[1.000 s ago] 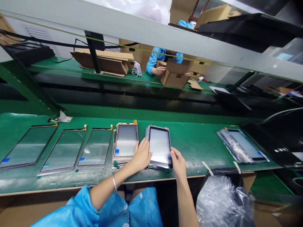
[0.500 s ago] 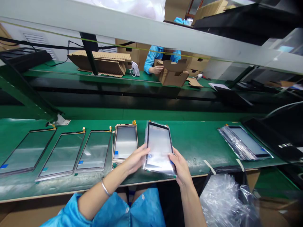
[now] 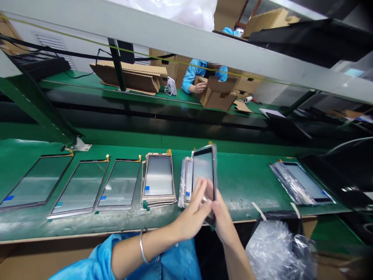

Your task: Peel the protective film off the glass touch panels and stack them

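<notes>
Both my hands hold a thin glass touch panel (image 3: pixel 203 171) with a dark border, raised and tilted up on its edge above the green bench. My left hand (image 3: pixel 194 212), with a metal bangle (image 3: pixel 142 245) on its wrist, presses its fingers against the panel's face. My right hand (image 3: pixel 223 221) grips the panel's right side and lower corner. Just behind them lies a stack of panels with clear film (image 3: pixel 186 181). To its left sits a gold-edged panel stack (image 3: pixel 159 179). Several single panels (image 3: pixel 80 186) lie further left.
The green bench (image 3: pixel 247 175) holds another film-wrapped panel stack (image 3: pixel 301 182) at right. A bag of clear plastic (image 3: pixel 279 249) hangs below its edge. Across the bench, a co-worker's hand (image 3: pixel 200 88) touches a cardboard box (image 3: pixel 217 94).
The panel has risen from near flat to a steep tilt and moved slightly right. A film-edged stack now shows beneath it. My left hand has moved right, over the panel's face.
</notes>
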A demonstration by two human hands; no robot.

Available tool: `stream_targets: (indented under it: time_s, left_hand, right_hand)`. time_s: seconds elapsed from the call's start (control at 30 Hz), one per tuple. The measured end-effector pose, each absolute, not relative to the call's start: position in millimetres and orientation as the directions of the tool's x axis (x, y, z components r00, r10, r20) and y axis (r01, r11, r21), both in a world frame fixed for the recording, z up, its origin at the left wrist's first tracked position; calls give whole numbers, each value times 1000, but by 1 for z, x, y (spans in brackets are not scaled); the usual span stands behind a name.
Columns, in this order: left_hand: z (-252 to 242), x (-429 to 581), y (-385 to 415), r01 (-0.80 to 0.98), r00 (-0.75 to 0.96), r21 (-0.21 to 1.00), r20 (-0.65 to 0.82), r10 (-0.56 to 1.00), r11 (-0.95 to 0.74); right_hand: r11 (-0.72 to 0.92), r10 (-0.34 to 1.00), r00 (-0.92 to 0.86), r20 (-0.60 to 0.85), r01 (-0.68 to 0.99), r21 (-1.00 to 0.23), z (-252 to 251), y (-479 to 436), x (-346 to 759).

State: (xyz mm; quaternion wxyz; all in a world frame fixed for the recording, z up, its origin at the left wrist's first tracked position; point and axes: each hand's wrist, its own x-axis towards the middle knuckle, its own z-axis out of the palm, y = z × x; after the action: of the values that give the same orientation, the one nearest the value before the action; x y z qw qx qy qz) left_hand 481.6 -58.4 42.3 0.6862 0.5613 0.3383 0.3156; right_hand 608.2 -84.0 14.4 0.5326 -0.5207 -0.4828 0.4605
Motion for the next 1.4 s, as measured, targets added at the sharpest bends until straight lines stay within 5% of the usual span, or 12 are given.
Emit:
stream_targets:
  time_s: [0.1,0.2,0.3,0.43,0.73,0.97,1.07,1.17,1.4]
  left_hand:
    - [44,483,-59,62,689,997,-78,720,49]
    - [32,478,-41,75,582,997,-53,811,11]
    - [14,470,-17,-33,387,981,-165,907,193]
    - [0,465,-5,-89,482,913,-310,820,397]
    - [5,460,4,-70,453,930,-294,842,362]
    - [15,455,14,46,422,988,-155,893,150]
    - [24,471,18,39,481,996,-91,872,82]
    - [29,495,23,13,562,998,-56,825,59]
    - [22,525,31,-5,650,999,-35,759,50]
  right_hand:
    - [-125,949,271,-161,-146,-981,23,-82,627]
    - [-207,888,344,-304,-289,-935,11,-83,648]
    - [-218,879,333,-340,-352,-910,-9,-85,660]
    - [-214,864,371,-341,-343,-915,-23,-82,660]
    - [-189,900,423,-105,161,-969,-51,-59,642]
    - [-90,970,229,81,649,-756,-43,-59,638]
    - [-9,982,144,125,689,-725,-14,-55,635]
    - [-18,994,94,52,621,-784,22,-46,641]
    - [-50,998,7,-66,725,-687,61,-33,662]
